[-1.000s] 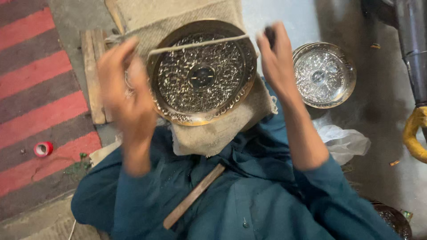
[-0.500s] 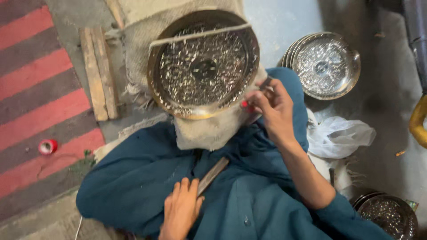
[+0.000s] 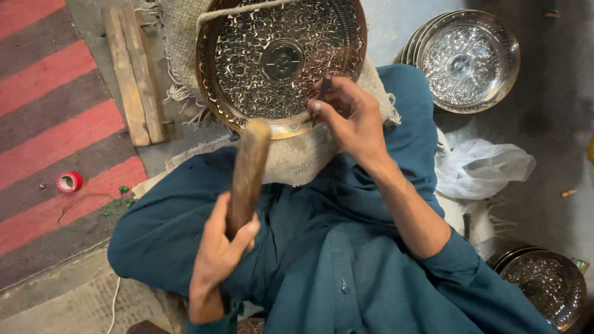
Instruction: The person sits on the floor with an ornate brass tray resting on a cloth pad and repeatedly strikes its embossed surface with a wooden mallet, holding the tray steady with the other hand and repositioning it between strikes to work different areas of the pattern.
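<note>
Head view: left hand (image 3: 216, 247) around wooden mallet (image 3: 247, 173), right hand (image 3: 349, 117) on engraved metal tray (image 3: 260, 55).

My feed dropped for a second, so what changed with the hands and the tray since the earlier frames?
The left hand, lying empty on the lap half a second ago, has taken hold of a wooden mallet and lifted it toward the engraved metal tray. The right hand has moved up to the tray's lower rim, holding a thin chisel against it. The tray stays propped on the burlap.
</note>
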Tool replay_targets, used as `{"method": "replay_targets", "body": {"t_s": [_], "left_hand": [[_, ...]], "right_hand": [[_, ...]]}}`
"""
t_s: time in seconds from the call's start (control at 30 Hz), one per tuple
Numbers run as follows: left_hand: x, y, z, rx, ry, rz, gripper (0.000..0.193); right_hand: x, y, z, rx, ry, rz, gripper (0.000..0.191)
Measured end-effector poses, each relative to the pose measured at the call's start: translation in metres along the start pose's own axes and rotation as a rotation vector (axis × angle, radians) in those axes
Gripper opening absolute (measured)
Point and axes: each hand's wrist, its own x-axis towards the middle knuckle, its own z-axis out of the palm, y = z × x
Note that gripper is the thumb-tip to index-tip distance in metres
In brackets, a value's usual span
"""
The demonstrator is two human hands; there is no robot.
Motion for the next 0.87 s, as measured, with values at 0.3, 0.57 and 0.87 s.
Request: {"method": "replay_targets", "body": {"t_s": [0.3,0.57,0.87], "left_hand": [[0.046,0.065,0.006,0.390,0.161,0.366,0.043],[0.071,0.125,-0.001,0.906,0.147,0.268,0.054],[0.079,0.179,0.005,1.626,0.207,0.631,0.074]], "right_hand": [[0.002,-0.004,0.005,0.056,-0.028,-0.085,0.026],[0.001,-0.002,0.011,-0.131,0.042,-0.133,0.027],[-0.001,0.002,0.014,-0.159,0.059,-0.162,0.032]]}}
